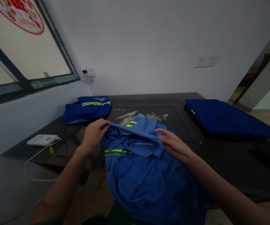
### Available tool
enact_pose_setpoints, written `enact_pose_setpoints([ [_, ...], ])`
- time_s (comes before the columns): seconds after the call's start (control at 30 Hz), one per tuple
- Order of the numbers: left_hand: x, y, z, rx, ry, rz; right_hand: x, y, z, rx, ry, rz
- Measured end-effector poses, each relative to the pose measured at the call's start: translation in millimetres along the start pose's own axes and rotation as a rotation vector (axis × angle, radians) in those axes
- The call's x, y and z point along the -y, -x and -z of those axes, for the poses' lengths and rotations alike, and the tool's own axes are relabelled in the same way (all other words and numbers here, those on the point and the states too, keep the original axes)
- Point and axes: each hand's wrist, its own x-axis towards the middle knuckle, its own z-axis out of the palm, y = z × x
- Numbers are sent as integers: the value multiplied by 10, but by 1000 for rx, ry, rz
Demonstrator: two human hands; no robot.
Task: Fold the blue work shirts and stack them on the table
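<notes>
A blue work jacket (139, 175) with yellow-green reflective stripes lies partly on the dark table and drapes over its front edge toward me. My left hand (96, 132) pinches the left end of its collar, thumb and fingers closed on the cloth. At the collar's right side, my right hand (172, 142) has the fabric between thumb and fingers, with some fingers stretched along it. The collar is lifted between both hands, and a pale label shows inside the neck. The lower part of the jacket hangs in shadow near my lap.
A folded blue garment (88, 109) with yellow stripes lies at the table's back left. A larger dark-blue folded garment (224, 118) sits on the right. A white device (42, 140) with a cable rests at the left edge. The dark table (149, 100) meets a wall with sockets (206, 61).
</notes>
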Motion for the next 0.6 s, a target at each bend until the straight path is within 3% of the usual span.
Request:
enact_pose_setpoints([
  [0.07, 44, -7, 22, -25, 32, -8, -17, 26, -3, 11, -111, -22],
  [0.13, 55, -16, 32, -30, 40, -12, -47, 29, -12, 9, -29, 2],
  [0.37, -52, -24, -25, 18, -35, 25, -25, 6, -184, -259, 964, 386],
  [0.5, -62, -24, -31, -4, -63, 50, 53, 83, -439, -219, 1432, 258],
  [0.6, -26, -28, -32, -27, -91, 83, 62, 130, -515, -147, 1622, 137],
])
